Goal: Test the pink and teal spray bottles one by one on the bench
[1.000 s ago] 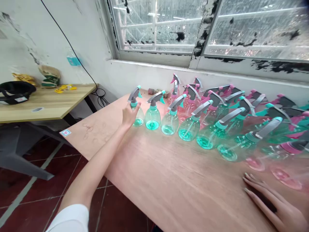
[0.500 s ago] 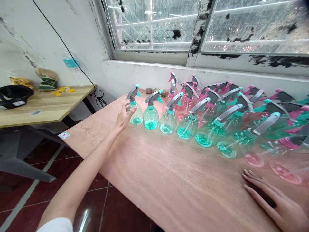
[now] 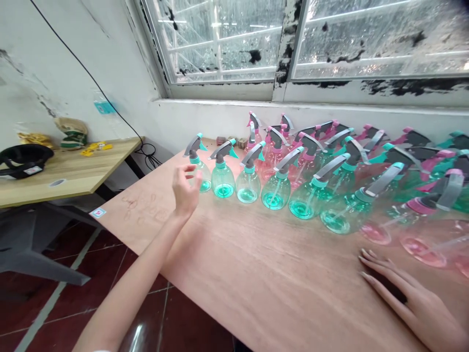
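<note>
My left hand (image 3: 186,192) is raised in front of the leftmost green spray bottle (image 3: 205,178), fingers curved and apart, with nothing in them. It hides part of that bottle, whose grey and teal trigger head shows above. To its right stands a second green spray bottle (image 3: 223,181), then a paler spray bottle (image 3: 247,186) and further green ones in a front row. My right hand (image 3: 414,298) rests on the tabletop (image 3: 256,274) at the lower right, fingers stretched out, just in front of a pink spray bottle (image 3: 425,247). It holds nothing.
Several pink spray bottles (image 3: 274,151) crowd behind the green row, below the window (image 3: 227,49). At the left, a second table (image 3: 84,168) carries a black cap-like item (image 3: 24,159), a bag (image 3: 71,132) and yellow pieces (image 3: 95,148). A black cable (image 3: 84,68) runs down the wall.
My left hand was around the leftmost green spray bottle's neck; it has let go and drawn back toward me. That bottle stays upright at the row's end. My right hand keeps its place.
</note>
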`<state>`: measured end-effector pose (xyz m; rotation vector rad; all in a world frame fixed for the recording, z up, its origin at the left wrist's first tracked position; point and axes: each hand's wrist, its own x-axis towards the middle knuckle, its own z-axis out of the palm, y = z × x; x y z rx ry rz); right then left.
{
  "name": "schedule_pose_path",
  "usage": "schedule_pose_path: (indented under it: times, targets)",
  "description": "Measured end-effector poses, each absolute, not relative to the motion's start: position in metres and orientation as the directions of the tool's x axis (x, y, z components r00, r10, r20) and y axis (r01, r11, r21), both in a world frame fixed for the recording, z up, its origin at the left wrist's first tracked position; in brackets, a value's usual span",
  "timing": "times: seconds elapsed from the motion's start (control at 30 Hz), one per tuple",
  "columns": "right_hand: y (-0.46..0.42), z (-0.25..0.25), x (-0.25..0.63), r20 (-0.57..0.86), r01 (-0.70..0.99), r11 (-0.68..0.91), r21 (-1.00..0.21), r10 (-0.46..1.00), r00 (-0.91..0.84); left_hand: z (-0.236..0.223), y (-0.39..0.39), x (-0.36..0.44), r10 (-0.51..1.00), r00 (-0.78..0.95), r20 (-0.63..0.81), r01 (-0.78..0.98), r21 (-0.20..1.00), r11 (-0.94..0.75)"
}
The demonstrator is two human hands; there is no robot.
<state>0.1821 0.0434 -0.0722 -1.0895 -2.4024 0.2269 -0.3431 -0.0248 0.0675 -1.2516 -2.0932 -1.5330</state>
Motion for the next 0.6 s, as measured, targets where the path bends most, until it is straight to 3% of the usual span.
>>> schedule_pose_path:
  times: [0.17,0.4,0.6]
  targets:
    - [0.042,-0.064,0.174,0.390,0.645,0.676,-0.357,0.735,-0.554,0.067,0.007,-0.317,0.626,-0.534,0.568,0.768,0.636,0.077]
    - [0.042,-0.061,0.165,0.393,0.629,0.678,-0.380,0.734,-0.554,0.081,0.038,-0.310,0.649,-0.589,0.481,0.777,0.557,0.293]
    - [0.041,-0.057,0.162,0.386,0.624,0.687,-0.374,0.727,-0.568,0.090,0.005,-0.300,0.651,-0.591,0.476,0.798,0.461,0.388]
